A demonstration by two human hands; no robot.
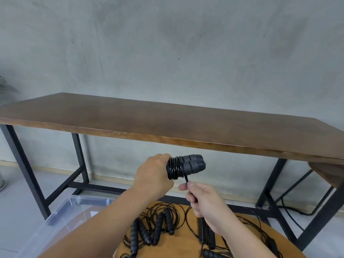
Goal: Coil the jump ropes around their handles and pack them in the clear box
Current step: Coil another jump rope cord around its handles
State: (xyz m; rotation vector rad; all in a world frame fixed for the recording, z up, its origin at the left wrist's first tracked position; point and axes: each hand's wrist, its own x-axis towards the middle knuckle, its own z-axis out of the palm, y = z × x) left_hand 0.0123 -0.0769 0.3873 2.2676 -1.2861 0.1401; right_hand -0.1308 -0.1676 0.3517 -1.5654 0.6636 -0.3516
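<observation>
Left hand [152,175]: fist on paired handles [193,162]. Right hand [202,200]: pinching cord [186,178] just below coil. Keep cord taut, turns adjacent.

— What did the rope I was working on look like?

— From my feed, two black foam handles [193,163] sat side by side, pointing right, with thin black cord [175,168] wound tightly round them in glossy turns. A short tail of cord [186,178] ran down from the bundle.

— And the others?

— Loose jump ropes [158,228] lay tangled on the round wooden desk [247,220] below, ribbed black handles scattered among looping cord.

— The box?

— The clear box [61,211] stood low at the left, just beside that desk.
</observation>
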